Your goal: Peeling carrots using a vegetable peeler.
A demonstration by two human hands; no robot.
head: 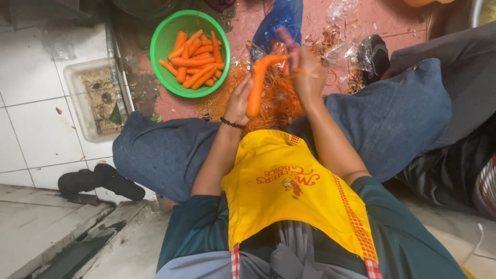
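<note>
Head view, looking down: our left hand [238, 98] had its fingers [243, 85] wrapped shut around a long carrot [257, 82], held upright over the lap. Our right hand [308, 77] was closed as well, pinched on something small near the carrot's top; it looked like a peeler, but it was too blurred to tell. A thin orange strip hung off that hand, so we judged peeling was under way, mid-stroke. The next stroke would call for turning the carrot in the left grip to bring up an unpeeled side.

Just below the hands lay a heap of orange peelings [276, 103] on the reddish floor [243, 20]. Left of that sat a green bowl [160, 44] of peeled carrots [194, 59], near but apart from the hands. A blue plastic bag [281, 18] lay beyond the carrot. Our knees in blue trousers [160, 152] flanked the heap, and a yellow apron [279, 186] covered the lap. A black sandal [101, 181] rested on white tiles. Nothing blocked the way to the bowl.
</note>
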